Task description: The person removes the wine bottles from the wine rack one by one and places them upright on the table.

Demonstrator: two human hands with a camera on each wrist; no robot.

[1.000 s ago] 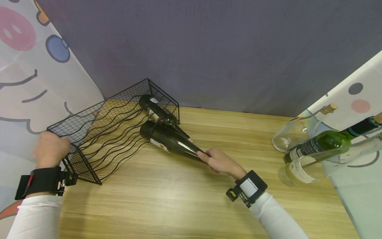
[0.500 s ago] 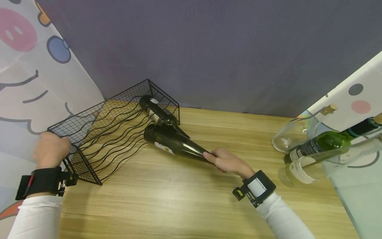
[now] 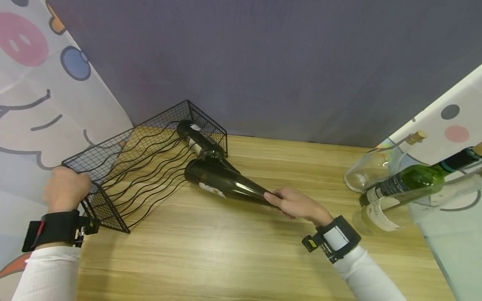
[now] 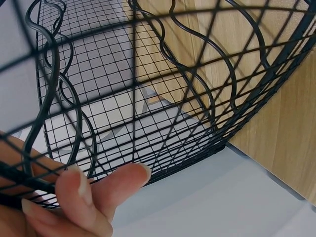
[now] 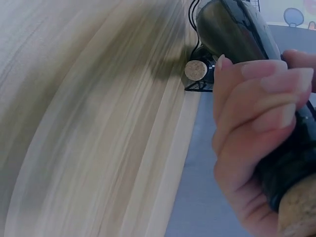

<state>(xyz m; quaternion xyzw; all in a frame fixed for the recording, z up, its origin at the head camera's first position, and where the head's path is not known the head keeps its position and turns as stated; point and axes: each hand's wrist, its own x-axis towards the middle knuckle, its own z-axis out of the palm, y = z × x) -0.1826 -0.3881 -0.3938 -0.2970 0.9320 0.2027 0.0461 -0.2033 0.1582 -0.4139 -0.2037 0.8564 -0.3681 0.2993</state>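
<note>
My left hand [image 3: 67, 188] grips the near left top corner of a black wire wine rack [image 3: 109, 205]; in the left wrist view its fingers [image 4: 121, 185] curl round the rack's wire. The right hand [image 3: 299, 205] holds a dark wine bottle [image 3: 229, 182] by its neck, and in the right wrist view a cork [image 5: 298, 210] shows at the neck's end. This bottle slants with its base at the rack's open front side. Another dark wine bottle [image 3: 199, 140] lies in the rack at its far end, its neck partly hidden behind the held one.
On the right stand several more bottles: a clear corked one [image 3: 363, 171], a green wine bottle [image 3: 418, 177] and a pale labelled one [image 3: 380, 215]. A grey panel [image 3: 263, 75] closes off the back of the wooden table [image 3: 211, 251]. Printed sheets hang at both sides.
My right hand has moved a little to the right, drawing the held wine bottle's base back slightly from the rack's wavy wires. The left hand and the rack hold still.
</note>
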